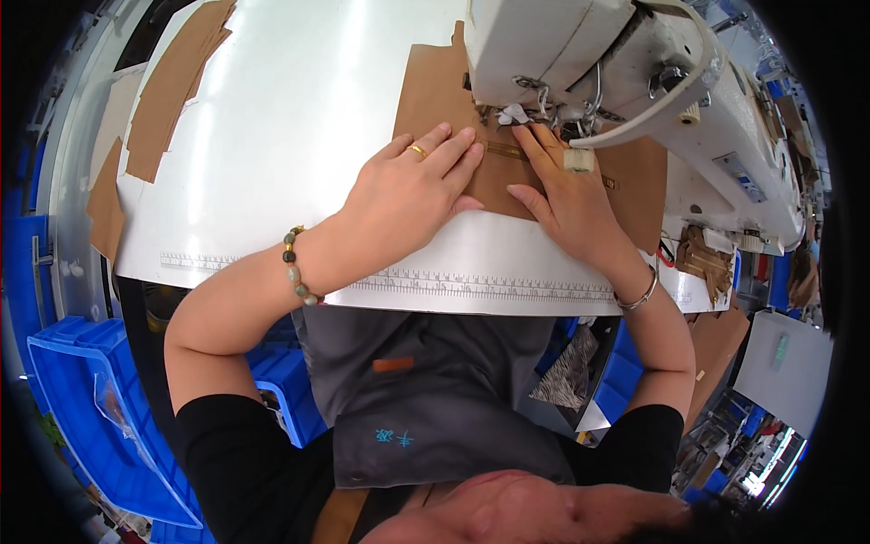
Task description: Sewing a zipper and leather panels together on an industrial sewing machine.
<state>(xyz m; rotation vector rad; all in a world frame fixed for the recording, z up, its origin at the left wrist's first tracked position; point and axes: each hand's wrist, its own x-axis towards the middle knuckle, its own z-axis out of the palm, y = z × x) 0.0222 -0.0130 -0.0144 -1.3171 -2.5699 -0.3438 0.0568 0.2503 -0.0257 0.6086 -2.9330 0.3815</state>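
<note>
A brown fabric piece lies on the white table under the head of a white sewing machine. My left hand rests flat on its left part, fingers stretched out and pointing at the needle area. On the right, my right hand lies with fingers extended, the fingertips close beside the presser foot. A pale band sits on one of its fingers. Between the hands, a darker strip shows on the fabric. The machine's parts partly hide the needle and the fabric beneath.
Stacked brown pieces lie at the far left of the table. A printed ruler runs along its front edge. Blue bins stand below left. More brown pieces and a light grey box are on the right.
</note>
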